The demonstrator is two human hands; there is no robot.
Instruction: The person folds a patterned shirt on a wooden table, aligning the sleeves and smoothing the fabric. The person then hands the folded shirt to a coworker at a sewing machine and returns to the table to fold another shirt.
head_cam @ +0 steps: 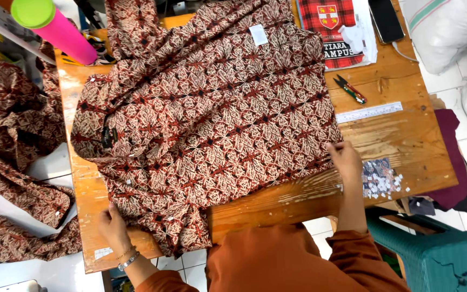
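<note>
- A red-brown patterned shirt with a cream leaf-like print lies spread flat over most of a wooden table, its collar end toward 9 o'clock and its hem toward 3 o'clock.
- The left hand lies at 7 o'clock on the near lower edge of the shirt, fingers laid flat and close together on the cloth; whether any cloth is pinched under them cannot be told. A bracelet sits on that wrist.
- The right hand is at 4 o'clock, at the shirt's hem corner, its fingertips pressed together on the cloth edge, seemingly pinching it.
- A small white tag lies on the shirt toward 12 o'clock.
- A pair of small snips with red and green handles lies on bare wood at 2 o'clock, just above a white ruler.
- A patch of small paper scraps lies on the table just beside the right hand, at its 3 o'clock.
- A red tartan booklet and a dark phone are at the far edge, toward 1 o'clock.
- A pink bottle with a green lid lies tilted at 11 o'clock.
- More pieces of the same patterned cloth lie heaped on the floor at 9 o'clock.
- A green plastic stool stands at 5 o'clock, beside the table.
</note>
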